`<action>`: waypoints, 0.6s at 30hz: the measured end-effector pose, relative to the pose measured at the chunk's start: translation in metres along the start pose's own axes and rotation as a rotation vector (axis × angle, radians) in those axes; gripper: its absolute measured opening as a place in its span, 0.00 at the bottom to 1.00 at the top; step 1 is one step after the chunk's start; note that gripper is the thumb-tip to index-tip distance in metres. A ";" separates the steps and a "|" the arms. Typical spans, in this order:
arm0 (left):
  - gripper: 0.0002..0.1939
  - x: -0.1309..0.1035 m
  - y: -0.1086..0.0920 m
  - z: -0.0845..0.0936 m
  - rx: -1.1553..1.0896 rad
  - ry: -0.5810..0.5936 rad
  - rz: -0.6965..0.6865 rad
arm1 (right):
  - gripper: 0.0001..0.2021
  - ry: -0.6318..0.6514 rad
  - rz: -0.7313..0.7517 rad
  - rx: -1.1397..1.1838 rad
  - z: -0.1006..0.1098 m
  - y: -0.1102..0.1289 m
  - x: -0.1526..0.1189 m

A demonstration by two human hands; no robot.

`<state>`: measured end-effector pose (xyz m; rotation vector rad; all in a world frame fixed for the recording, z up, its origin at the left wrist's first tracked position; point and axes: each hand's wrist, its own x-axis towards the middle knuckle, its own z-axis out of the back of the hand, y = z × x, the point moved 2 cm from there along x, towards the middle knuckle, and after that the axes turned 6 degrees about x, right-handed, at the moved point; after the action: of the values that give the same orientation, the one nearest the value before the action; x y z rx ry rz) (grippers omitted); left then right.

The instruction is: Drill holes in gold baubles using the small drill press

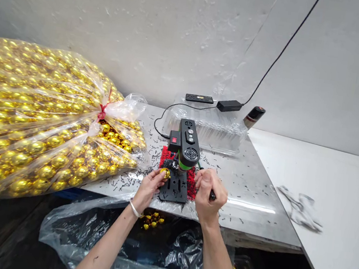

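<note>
Between the fingertips of my left hand (150,189) is a shiny gold ball (165,173), held just left of the head of a small black bench press (189,140). My right hand (210,192) is wrapped round the black grip of the press's lever (213,196), on the right side of the machine. The press stands on a slotted black base plate (174,191) over a red mat (192,184). Whether the ball touches the press head I cannot tell.
A large clear bag of gold balls (34,133) fills the left side. Behind the press lie a clear plastic tray (212,134), a power adapter (229,106) and a can (254,116). Below the table edge, an open plastic bag (87,228) holds several gold balls. White gloves (300,208) lie right.
</note>
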<state>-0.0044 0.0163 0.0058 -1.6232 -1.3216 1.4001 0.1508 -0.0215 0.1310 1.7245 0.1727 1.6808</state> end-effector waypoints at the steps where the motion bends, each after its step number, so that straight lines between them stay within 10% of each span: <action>1: 0.18 0.003 0.004 -0.003 0.060 0.002 -0.042 | 0.16 -0.003 0.007 0.003 0.000 0.000 0.001; 11: 0.16 0.004 0.017 -0.011 0.847 -0.046 -0.571 | 0.14 0.009 0.085 -0.030 0.001 -0.002 -0.006; 18: 0.15 0.002 0.020 -0.014 0.965 0.009 -0.862 | 0.14 0.049 0.105 -0.047 0.003 -0.004 -0.014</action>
<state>0.0145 0.0143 -0.0097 -0.3370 -0.8920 1.1454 0.1534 -0.0272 0.1176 1.6847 0.0657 1.7896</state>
